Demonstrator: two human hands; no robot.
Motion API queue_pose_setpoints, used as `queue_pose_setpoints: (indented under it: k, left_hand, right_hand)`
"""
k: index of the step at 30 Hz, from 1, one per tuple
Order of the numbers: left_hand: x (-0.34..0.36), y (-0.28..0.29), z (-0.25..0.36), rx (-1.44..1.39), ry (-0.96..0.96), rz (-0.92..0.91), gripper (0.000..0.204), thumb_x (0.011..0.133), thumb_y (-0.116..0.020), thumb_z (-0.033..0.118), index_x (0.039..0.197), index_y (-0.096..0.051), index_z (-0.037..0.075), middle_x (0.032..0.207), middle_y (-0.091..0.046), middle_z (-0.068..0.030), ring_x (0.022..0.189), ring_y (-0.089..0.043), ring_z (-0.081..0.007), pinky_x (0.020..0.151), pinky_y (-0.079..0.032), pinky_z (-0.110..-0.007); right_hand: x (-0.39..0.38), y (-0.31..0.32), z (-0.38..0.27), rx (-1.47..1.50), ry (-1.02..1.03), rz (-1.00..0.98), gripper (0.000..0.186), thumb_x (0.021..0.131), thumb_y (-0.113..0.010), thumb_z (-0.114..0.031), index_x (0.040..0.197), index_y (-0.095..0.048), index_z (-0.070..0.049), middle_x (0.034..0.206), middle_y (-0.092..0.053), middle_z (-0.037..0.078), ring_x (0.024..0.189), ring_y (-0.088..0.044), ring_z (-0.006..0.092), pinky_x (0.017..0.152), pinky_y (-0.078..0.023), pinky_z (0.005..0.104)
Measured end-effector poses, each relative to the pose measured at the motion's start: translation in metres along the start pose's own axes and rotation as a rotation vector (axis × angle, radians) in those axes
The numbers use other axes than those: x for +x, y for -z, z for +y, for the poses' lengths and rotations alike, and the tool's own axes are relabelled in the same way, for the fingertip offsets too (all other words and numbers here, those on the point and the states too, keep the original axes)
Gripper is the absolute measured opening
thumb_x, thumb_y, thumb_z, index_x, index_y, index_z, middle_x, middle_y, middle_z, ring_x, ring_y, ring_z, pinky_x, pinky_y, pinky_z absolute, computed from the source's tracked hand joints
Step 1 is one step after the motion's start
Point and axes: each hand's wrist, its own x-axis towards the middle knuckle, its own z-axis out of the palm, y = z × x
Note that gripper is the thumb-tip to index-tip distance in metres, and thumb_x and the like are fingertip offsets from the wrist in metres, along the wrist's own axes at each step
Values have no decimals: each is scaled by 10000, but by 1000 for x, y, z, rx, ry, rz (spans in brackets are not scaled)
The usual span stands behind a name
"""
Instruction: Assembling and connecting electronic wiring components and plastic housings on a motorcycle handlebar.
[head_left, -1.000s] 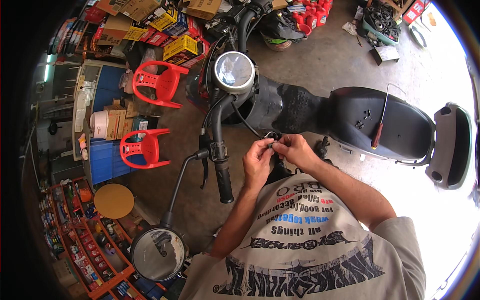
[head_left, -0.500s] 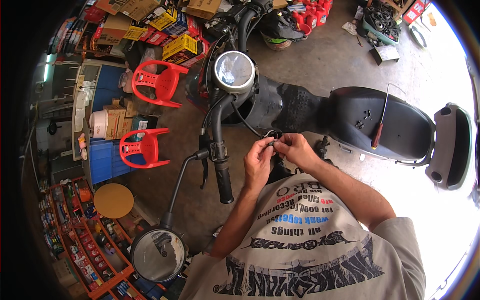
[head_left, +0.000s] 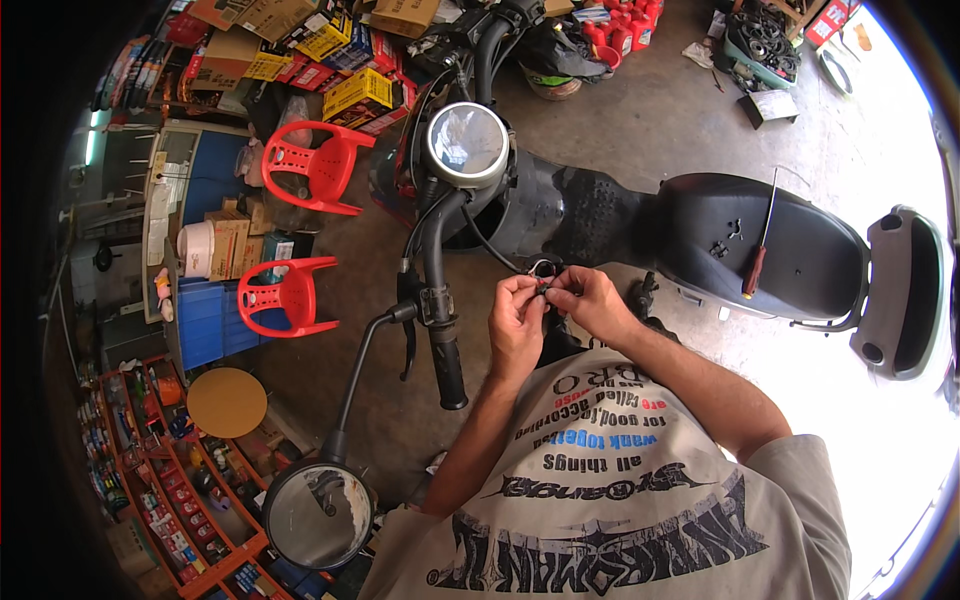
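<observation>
My left hand (head_left: 517,320) and my right hand (head_left: 588,298) meet in front of my body, thumbs and fingertips pinched together. Between them they grip thin wires (head_left: 544,284), with small bits of red and green showing; the fingers cover most of these. A black cable (head_left: 490,243) runs from the handlebar (head_left: 434,250) of a motor scooter down to a small loop of wire (head_left: 542,267) just beyond my fingertips. On the black seat (head_left: 690,215) to the right rest a screwdriver (head_left: 759,262) with a reddish handle and several small dark parts (head_left: 719,249).
Left of my arms stick out the handlebar grip (head_left: 449,372) and a round mirror (head_left: 320,512). Two red plastic chairs (head_left: 330,165) stand farther left, near orange shelves (head_left: 150,480). Stacked boxes (head_left: 358,95) and red bottles (head_left: 630,30) lie at the back.
My left fingers have curled and shifted slightly, baring the red and green bits and more of the wire loop. My right hand stays nearly in place.
</observation>
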Motion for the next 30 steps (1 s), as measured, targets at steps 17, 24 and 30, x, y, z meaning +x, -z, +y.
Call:
queue_pose_setpoints:
  k: [17,24,30]
  left_hand:
    - [1,-5,14,251,-92,36,258,931,-552,-92,1165,-461,-31,1111,-675,-125,1000,-641,-124,883,-509,-245]
    - [1,-6,16,288,-109,42,254,937,-548,-86,1170,-465,-30,1091,-700,-136,1002,-645,-132,891,-506,-263]
    - [0,-5,16,278,-99,40,246,944,-546,-77,1172,-468,-30,1096,-699,-136,1002,-644,-133,891,-504,-267]
  right_hand:
    - [1,-4,6,-49,37,56,145,874,-677,-137,852,-642,2,680,-630,74,621,-572,141,598,-465,320]
    - [0,-4,4,-39,53,52,144,872,-683,-133,862,-638,4,678,-628,62,616,-559,118,582,-459,304]
    - [-1,-5,2,-30,51,52,144,880,-670,-135,861,-637,4,675,-626,60,613,-559,119,582,-460,302]
